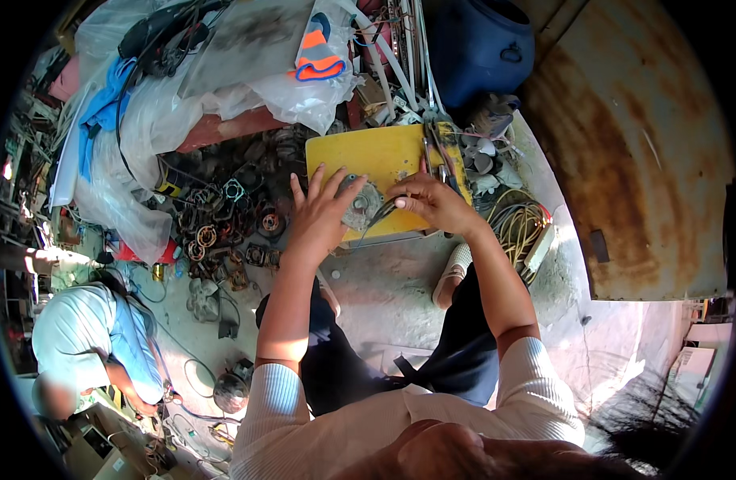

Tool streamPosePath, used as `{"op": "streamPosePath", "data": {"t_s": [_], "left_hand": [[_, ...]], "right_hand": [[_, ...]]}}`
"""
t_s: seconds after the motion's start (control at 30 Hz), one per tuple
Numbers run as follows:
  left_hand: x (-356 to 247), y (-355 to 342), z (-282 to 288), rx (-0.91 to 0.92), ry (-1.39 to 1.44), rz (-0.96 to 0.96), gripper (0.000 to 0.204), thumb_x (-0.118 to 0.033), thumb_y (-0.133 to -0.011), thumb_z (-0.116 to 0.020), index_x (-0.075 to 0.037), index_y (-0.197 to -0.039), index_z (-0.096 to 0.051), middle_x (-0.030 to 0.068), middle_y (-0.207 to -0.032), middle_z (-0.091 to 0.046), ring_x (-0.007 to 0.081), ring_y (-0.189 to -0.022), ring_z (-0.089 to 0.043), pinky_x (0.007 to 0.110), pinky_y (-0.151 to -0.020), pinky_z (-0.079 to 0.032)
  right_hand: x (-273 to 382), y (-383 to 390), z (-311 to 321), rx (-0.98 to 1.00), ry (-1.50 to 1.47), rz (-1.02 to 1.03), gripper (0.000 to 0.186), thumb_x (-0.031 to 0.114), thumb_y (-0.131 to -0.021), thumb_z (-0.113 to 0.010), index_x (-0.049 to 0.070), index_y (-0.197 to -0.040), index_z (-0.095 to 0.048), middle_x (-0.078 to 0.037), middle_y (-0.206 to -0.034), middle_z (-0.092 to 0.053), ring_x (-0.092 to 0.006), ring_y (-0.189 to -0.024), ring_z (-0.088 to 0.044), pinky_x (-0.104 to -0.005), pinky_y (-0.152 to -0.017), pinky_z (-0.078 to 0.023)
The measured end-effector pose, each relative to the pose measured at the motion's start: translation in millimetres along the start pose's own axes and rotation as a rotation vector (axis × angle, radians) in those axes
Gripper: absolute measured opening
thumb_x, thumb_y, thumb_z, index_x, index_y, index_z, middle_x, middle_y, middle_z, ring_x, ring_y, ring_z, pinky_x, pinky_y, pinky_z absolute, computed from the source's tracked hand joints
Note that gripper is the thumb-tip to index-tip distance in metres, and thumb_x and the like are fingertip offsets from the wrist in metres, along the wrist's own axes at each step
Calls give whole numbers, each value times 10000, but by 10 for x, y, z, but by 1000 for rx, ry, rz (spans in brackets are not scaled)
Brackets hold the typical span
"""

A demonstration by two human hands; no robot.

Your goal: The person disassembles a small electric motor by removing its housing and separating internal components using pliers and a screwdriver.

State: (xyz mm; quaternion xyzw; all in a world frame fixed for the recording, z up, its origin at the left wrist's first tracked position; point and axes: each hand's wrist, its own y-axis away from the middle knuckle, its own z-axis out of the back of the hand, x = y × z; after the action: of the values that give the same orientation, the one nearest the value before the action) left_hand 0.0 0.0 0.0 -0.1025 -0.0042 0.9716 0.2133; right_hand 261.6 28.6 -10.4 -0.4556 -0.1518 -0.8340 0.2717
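Observation:
A round grey metal part (363,205), like a motor end cover, lies on a yellow board (336,148) in front of me. My left hand (321,214) rests at its left side with the fingers spread, the thumb side against its edge. On the right, my right hand (433,202) pinches a bundle of thin dark wires (381,211) between thumb and fingers. The wires hang over the part's right side. Just beyond my right hand, pliers and other hand tools (440,156) lie on the board.
Coils and motor cores (224,204) are heaped left of the board. A blue barrel (484,52) stands behind, and a rusty metal sheet (624,152) fills the right. Yellow cable (516,224) lies coiled on the floor. Another person (96,344) bends down at lower left.

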Motion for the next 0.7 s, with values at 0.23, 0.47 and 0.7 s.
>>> {"op": "streamPosePath", "data": {"t_s": [0.23, 0.47, 0.7], "left_hand": [[46, 78, 35, -42, -5, 8, 805, -5, -760, -692, -290, -1472, -447, 55, -1525, -400, 334, -1461, -267, 662, -1163, -114], [-189, 66, 203, -152, 435, -208, 463, -55, -834, -639, -169, -1283, -651, 70, -1272, -626, 269, -1277, -477, 497, -1133, -270], [-251, 75, 61, -162, 348, -214, 237, -221, -844, -736, -128, -1060, -701, 36, -955, -700, 242, -1097, -562, 442, -1094, -298]], "right_hand": [[62, 3, -88, 34, -151, 99, 352, 303, -940, -679, 42, -1175, -673, -139, -1180, -645, -272, -1150, -602, -364, -954, -472], [22, 21, -167, -83, 135, 127, 306, 263, -882, -736, 19, -1062, -698, -125, -1046, -661, -285, -1003, -631, -365, -891, -491], [143, 59, -112, -30, -15, 150, 262, 46, -829, -712, 24, -1089, -688, -132, -1062, -640, -297, -1044, -615, -382, -907, -487]]}}
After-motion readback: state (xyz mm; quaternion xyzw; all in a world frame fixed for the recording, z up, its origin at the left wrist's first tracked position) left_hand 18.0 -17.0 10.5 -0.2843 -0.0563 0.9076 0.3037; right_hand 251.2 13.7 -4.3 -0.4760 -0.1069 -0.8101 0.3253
